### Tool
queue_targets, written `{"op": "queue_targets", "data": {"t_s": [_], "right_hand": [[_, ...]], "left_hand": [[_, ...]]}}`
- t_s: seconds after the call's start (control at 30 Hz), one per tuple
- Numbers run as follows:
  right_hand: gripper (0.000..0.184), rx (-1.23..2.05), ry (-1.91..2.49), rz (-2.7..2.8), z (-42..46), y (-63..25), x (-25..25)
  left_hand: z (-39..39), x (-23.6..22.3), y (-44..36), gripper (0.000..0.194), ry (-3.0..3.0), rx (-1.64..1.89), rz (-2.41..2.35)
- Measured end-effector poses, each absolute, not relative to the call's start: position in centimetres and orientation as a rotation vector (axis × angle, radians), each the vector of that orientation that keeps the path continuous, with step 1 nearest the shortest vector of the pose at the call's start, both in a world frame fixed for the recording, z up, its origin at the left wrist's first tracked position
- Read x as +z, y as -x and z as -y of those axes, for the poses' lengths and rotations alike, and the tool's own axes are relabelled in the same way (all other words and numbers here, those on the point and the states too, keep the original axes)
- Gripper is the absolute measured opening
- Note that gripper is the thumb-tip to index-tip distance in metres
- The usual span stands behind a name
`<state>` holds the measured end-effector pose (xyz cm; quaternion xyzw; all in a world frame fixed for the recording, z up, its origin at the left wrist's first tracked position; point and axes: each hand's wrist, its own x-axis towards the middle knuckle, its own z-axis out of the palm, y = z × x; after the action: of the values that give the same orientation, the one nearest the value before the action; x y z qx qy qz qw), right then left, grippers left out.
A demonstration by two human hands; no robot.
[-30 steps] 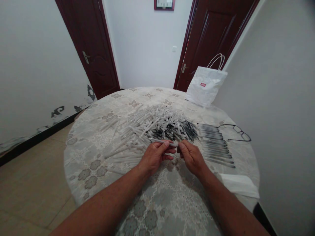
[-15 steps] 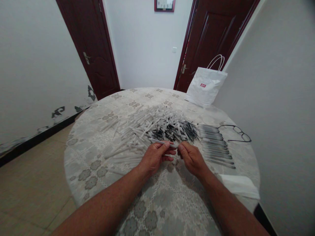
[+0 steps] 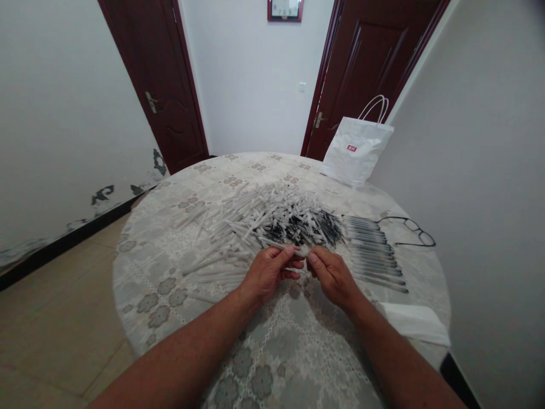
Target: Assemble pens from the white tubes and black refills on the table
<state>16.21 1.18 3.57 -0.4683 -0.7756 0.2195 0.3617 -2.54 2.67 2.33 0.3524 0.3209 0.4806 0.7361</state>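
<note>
My left hand (image 3: 270, 271) is closed around a slim, whitish pen barrel (image 3: 272, 243), whose far end points up and left. At the barrel's right end, my right hand (image 3: 330, 271) pinches with thumb and forefinger; whatever small part it grips is hidden by the fingers. Just beyond both hands lies a heap of loose white pen barrels (image 3: 230, 227), mixed with short white pieces (image 3: 293, 199) and dark slender pieces (image 3: 327, 224). Right of my right hand, several grey-and-black pens (image 3: 374, 250) lie side by side in a row.
A pair of glasses (image 3: 411, 230) rests beyond the pen row. White folded cloth or paper (image 3: 415, 322) lies near the right edge. At the back right stands a white paper bag (image 3: 357, 150). A patterned cloth covers the round table (image 3: 255, 369), close to the right wall.
Both hands stay in nearly the same place, still joined at the barrel. The barrel's far end looks slightly lower, and the camera view has shifted a little.
</note>
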Motion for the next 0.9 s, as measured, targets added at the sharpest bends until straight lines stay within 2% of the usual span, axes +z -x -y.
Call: {"op": "queue_targets", "data": {"t_s": [0.07, 0.23, 0.47, 0.6, 0.7, 0.9], "right_hand": [[0.036, 0.57, 1.211, 1.992, -1.2, -16.2, 3.6], [0.023, 0.518, 1.191, 1.984, -1.2, -16.1, 3.6], [0.034, 0.516, 1.164, 2.049, -1.5, -16.4, 3.3], [0.019, 0.564, 1.096, 2.015, -1.5, -16.5, 3.5], [0.015, 0.525, 1.068, 2.006, -1.6, -16.6, 3.5], [0.02, 0.321, 1.232, 1.761, -2.4, -17.5, 3.3]], "left_hand": [[-2.6, 2.3, 2.5, 0.039, -0.78, 1.058, -0.708], [-2.5, 2.1, 2.5, 0.041, -0.804, 1.059, -0.716], [-2.5, 2.1, 2.7, 0.042, -0.914, 1.05, -0.782], [-2.3, 2.4, 2.8, 0.044, -1.075, 1.0, -0.851], [-2.4, 3.1, 2.9, 0.04, -1.245, 0.938, -0.912], [-4.2, 5.0, 4.4, 0.031, -1.62, 0.958, -1.182]]}}
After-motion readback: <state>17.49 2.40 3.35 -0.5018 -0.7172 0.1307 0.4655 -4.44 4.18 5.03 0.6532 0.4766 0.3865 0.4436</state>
